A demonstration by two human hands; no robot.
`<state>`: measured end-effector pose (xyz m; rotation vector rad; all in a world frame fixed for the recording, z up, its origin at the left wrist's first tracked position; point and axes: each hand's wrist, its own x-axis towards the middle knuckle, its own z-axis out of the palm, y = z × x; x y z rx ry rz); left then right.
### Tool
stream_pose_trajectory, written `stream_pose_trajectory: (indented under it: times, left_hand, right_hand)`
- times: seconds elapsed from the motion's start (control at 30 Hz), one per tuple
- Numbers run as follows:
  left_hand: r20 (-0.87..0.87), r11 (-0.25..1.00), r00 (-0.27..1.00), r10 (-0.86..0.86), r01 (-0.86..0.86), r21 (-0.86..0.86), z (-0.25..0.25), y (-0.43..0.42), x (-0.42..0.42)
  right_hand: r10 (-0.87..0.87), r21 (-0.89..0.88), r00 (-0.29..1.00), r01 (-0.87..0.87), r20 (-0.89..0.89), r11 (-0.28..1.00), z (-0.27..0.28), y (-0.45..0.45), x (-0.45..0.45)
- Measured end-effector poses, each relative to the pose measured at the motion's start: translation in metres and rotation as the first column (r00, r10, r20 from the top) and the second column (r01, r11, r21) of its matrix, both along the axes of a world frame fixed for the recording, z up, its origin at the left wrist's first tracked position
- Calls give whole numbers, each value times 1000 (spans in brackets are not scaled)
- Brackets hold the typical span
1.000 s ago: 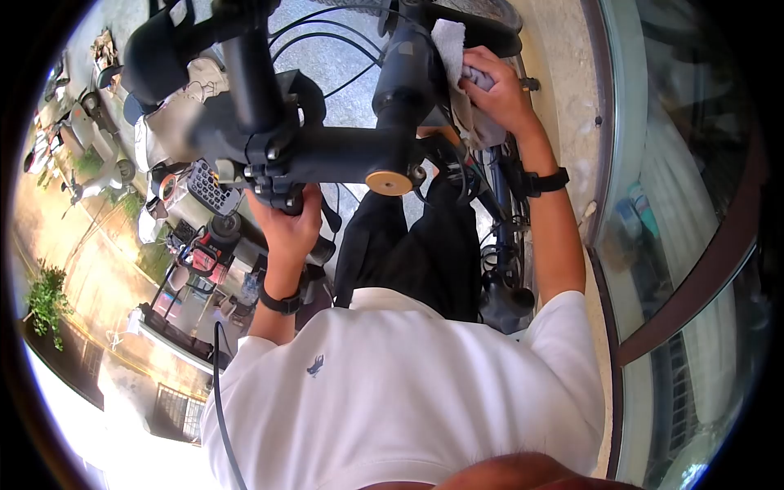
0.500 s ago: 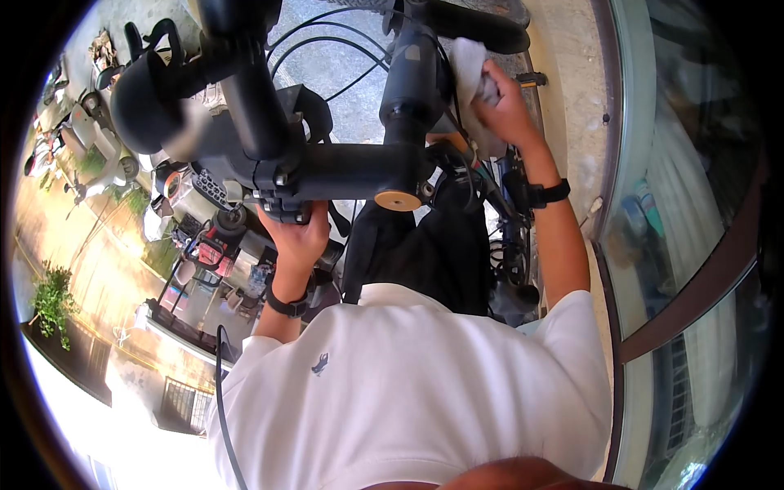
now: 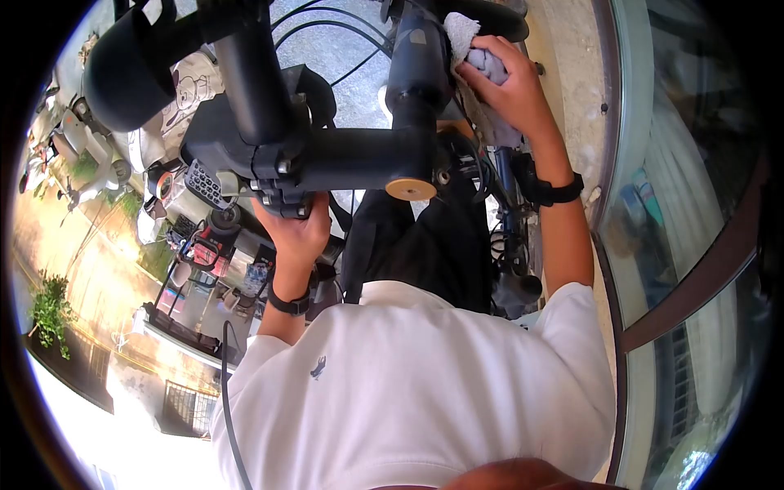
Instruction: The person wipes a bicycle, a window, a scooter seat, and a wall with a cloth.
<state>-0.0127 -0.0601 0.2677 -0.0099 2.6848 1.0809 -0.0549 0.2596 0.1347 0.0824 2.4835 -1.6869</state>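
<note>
A black bicycle front end fills the upper middle, with a thick bar (image 3: pixel 251 82), a stem (image 3: pixel 351 155) and a round bronze-coloured cap (image 3: pixel 411 189). My left hand (image 3: pixel 298 233) is closed against the underside of the black handlebar clamp (image 3: pixel 282 192); its fingertips are hidden behind it. In my right hand (image 3: pixel 518 86) is a bunched grey-white cloth (image 3: pixel 487 65), gripped between thumb and fingers. The cloth lies along the right side of the upright black tube (image 3: pixel 418 69). Black bands circle both wrists.
Black cables (image 3: pixel 331 24) loop above the stem. A glass door (image 3: pixel 670 204) with a dark frame runs along the right. Parked scooters (image 3: pixel 90 143) and a pale bag with a drawing (image 3: pixel 192 90) are at left. A green plant (image 3: pixel 51 314) stands lower left.
My right hand has moved up with the cloth along the tube. The bicycle's front parts have shifted slightly in view, uncovering the bag's drawing. My left hand stays under the clamp.
</note>
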Motion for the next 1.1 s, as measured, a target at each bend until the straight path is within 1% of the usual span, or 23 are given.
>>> stream_pose_trajectory:
  times: [0.03,0.07,0.13,0.17,0.23,0.27,0.37,0.43,0.57,0.63,0.67,0.73,0.77,0.83,0.87,0.9,0.93,0.97,1.03,1.07,1.1]
  left_hand:
    - [6,1000,1000,13,-13,17,0,0,0]
    - [11,999,1000,27,-27,35,-1,-1,1]
    - [16,998,999,51,-52,40,-2,0,1]
    - [16,997,998,60,-60,42,-2,1,0]
    - [24,987,992,124,-126,99,0,5,-1]
    - [29,982,989,145,-147,117,0,5,-1]
    - [67,984,988,139,-145,101,0,3,-1]
    - [-25,997,998,50,-48,64,-3,-1,-1]
    - [-9,999,999,37,-37,27,-5,-3,1]
    - [28,994,995,101,-102,47,-2,1,-1]
    - [38,991,992,121,-123,52,-2,1,-1]
    - [22,998,998,55,-56,9,-5,-4,-1]
    - [17,999,999,33,-33,-7,-6,-4,-2]
    - [-131,998,991,32,-24,66,-7,7,-5]
    - [-73,998,996,45,-42,49,0,11,-6]
    - [-86,998,995,48,-43,56,1,14,-7]
    - [-159,999,987,-6,12,38,-1,16,-12]
    - [-231,998,971,-58,63,16,-1,16,-14]
    - [-179,1000,983,-31,31,-5,3,19,-15]
    - [-153,1000,988,-17,15,-16,6,20,-15]
    - [-196,1000,981,-6,6,-2,6,23,-18]
  right_hand:
    - [-16,-47,999,17,31,999,-7,-1,2]
    - [-19,-46,999,20,32,999,-10,-1,4]
    - [-67,-104,994,76,92,992,-14,-1,5]
    - [-69,-103,994,78,89,992,-16,0,3]
    - [-57,-86,982,73,177,994,-16,1,1]
    - [-60,-87,982,77,179,993,-15,1,3]
    - [-53,-104,981,73,188,992,-10,0,10]
    - [10,-126,986,11,165,992,-3,0,18]
    - [-42,-145,993,58,112,988,-22,-4,18]
    - [-119,-233,971,166,206,958,-35,-7,10]
    - [-121,-238,972,169,203,957,-38,-7,8]
    - [-87,-272,960,162,267,948,-40,-7,7]
    - [-88,-276,960,164,267,947,-37,-7,10]
    - [-30,-232,985,69,167,970,-29,-3,16]
    - [-28,-227,987,65,160,972,-20,2,19]
    - [11,-178,978,27,206,984,-10,7,22]
    - [46,-129,967,-14,251,992,-1,13,22]
    - [48,-120,971,-19,236,993,5,19,22]
    - [-37,171,992,15,121,985,20,30,24]
    - [-52,158,989,30,141,987,36,35,22]
    - [-44,166,992,23,122,986,49,37,21]
